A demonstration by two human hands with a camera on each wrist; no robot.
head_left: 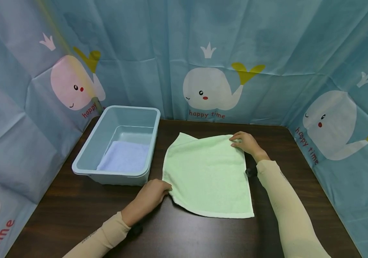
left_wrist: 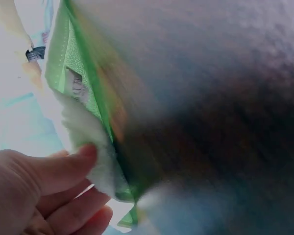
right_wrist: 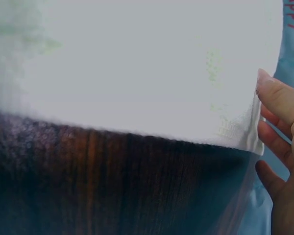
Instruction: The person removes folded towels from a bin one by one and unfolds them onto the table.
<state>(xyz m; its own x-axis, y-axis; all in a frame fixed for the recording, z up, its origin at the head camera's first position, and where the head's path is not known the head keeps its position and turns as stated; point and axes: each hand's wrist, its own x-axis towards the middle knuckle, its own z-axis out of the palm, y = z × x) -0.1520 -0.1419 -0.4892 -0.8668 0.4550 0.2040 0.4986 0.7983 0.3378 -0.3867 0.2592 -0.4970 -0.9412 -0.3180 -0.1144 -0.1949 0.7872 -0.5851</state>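
Note:
A light green towel [head_left: 208,175] lies spread on the dark table, its far left corner poking out from under the top edge. My left hand [head_left: 153,193] pinches the near left edge between thumb and fingers. There the edge is lifted, and a small tag [left_wrist: 78,87] shows on its underside in the left wrist view. At the far right corner, my right hand [head_left: 246,143] pinches the towel's edge. The right wrist view has the thumb [right_wrist: 277,95] on top of the hem and the fingers beneath.
A light blue plastic basin [head_left: 88,171] stands left of the towel, with a folded lavender cloth [head_left: 124,156] inside. Brown wood tabletop [head_left: 200,234] shows in front. A blue curtain [head_left: 158,43] printed with whales hangs behind and along both sides of the table.

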